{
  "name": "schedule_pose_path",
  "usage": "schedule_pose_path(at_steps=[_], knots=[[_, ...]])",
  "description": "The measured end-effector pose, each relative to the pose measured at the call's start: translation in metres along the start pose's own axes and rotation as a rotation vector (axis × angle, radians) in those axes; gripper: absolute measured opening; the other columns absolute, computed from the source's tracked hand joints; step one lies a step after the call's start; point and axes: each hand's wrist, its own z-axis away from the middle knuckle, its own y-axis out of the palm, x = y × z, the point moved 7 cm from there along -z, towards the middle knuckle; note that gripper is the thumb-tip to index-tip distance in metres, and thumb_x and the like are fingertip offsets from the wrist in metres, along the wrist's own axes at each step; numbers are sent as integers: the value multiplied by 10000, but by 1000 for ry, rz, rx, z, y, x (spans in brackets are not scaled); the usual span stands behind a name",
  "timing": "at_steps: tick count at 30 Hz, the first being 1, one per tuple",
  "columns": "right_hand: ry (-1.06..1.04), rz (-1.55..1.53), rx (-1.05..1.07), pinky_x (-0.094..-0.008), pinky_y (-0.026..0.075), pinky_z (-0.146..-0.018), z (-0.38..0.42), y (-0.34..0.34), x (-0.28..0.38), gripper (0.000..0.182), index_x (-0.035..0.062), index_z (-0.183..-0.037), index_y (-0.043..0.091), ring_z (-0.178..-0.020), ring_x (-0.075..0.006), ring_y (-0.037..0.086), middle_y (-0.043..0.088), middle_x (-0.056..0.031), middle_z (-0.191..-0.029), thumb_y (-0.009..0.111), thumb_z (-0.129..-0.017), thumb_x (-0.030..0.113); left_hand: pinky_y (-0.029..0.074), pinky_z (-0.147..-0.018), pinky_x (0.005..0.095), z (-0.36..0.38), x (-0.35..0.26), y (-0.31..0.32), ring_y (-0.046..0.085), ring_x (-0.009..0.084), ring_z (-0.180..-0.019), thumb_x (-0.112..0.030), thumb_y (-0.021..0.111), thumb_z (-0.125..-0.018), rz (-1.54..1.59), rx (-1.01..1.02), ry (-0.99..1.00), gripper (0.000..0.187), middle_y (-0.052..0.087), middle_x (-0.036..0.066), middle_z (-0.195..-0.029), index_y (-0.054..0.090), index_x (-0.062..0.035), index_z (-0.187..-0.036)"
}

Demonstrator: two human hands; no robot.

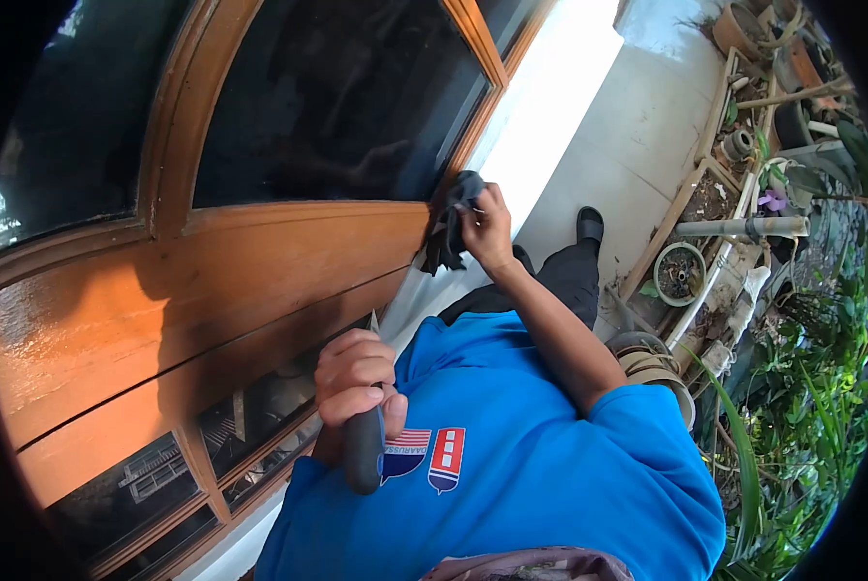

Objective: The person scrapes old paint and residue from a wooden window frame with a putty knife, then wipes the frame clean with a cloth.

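Note:
My left hand (358, 380) is closed around the thick dark handle of a bladed tool (363, 455). A thin, pointed metal tip shows above the knuckles, and the rest of the blade is hidden by the fingers. Farther up, my right hand (489, 230) pinches a crumpled dark cloth (446, 228). The cloth lies at the edge of the brown wooden window frame (308, 215), by the lower corner of a dark glass pane (342, 107). Below that pane runs a varnished wood panel (250, 276), with the left hand and tool in front of its lower edge.
A white wall edge (550, 97) borders the frame. My dark shoe (590, 225) stands on the pale tiled floor (618, 145). To the right are a round planter (680, 273), stacked pots (652, 363), a wooden rack (690, 208) and green plants (802, 378). Lower panes (158, 474) sit at left.

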Motion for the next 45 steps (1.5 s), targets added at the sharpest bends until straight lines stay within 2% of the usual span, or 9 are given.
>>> schedule_pose_path(at_steps=[2, 10, 14, 18, 20, 27, 32, 37, 45], knots=[[70, -12, -185, -254, 527, -756, 2, -13, -35, 153, -16, -993, 526, -855, -131, 550, 477, -43, -973, 655, -921, -55, 430, -486, 346, 0, 1, -3, 487, 177, -488, -151, 598, -880, -6, -12, -1, 313, 486, 55, -635, 404, -104, -1122], [-549, 10, -27, -399, 514, -818, -30, 30, 133, 326, 1, -993, 575, -973, -363, 577, 497, -195, -1057, 643, -690, -100, 437, -503, 362, 2, 2, -1, 478, 179, -490, -153, 587, -879, -24, -4, -6, 313, 473, 60, -636, 402, -97, -1126], [-80, 101, -159, -387, 537, -803, -24, 21, 33, 230, 3, -967, 576, -863, -394, 598, 526, -171, -955, 679, -782, -88, 441, -517, 361, 3, 4, -3, 480, 179, -504, -133, 576, -871, 0, -15, -34, 307, 480, 62, -649, 402, -96, -1120], [65, 40, -163, -318, 559, -727, -30, 3, 9, 226, -5, -1073, 617, -835, -225, 657, 611, -114, -983, 729, -880, 25, 442, -525, 376, 2, 7, 3, 478, 182, -516, -124, 578, -863, 14, 25, -54, 311, 485, 68, -665, 400, -98, -1116], [496, -327, -237, -270, 545, -699, -22, -16, -25, 180, -22, -1089, 628, -778, -119, 644, 666, -72, -961, 686, -959, 89, 443, -526, 380, 3, 6, 2, 476, 183, -515, -120, 579, -858, 12, 26, -59, 316, 485, 70, -671, 398, -101, -1117], [692, -1049, -288, -290, 531, -724, -12, -27, -15, 168, 4, -1125, 605, -796, -122, 628, 646, -59, -925, 639, -974, 69, 418, -470, 340, 2, 18, 6, 505, 183, -489, -89, 639, -789, 36, 17, -72, 367, 503, 56, -650, 423, -113, -1085], [369, -343, -216, -287, 534, -745, -48, -14, 1, 328, -20, -1232, 589, -882, -162, 629, 611, -112, -1049, 683, -944, 104, 421, -470, 334, 4, 20, 10, 506, 184, -489, -96, 640, -791, 37, 11, -84, 349, 508, 55, -645, 430, -112, -1069], [-86, 147, -176, -460, 504, -767, -38, 12, 40, 179, -10, -934, 550, -866, -468, 576, 537, -235, -965, 555, -785, -109, 421, -471, 333, 7, 18, 11, 509, 184, -489, -95, 639, -790, 22, 31, -105, 346, 512, 54, -644, 429, -110, -1065], [332, -317, -6, -259, 522, -653, -26, -13, 2, 238, -32, -1142, 653, -776, -90, 611, 645, -73, -928, 656, -905, -8, 425, -467, 332, 0, 24, 13, 504, 182, -478, -110, 642, -801, 24, 21, -84, 336, 508, 51, -632, 431, -111, -1061]])
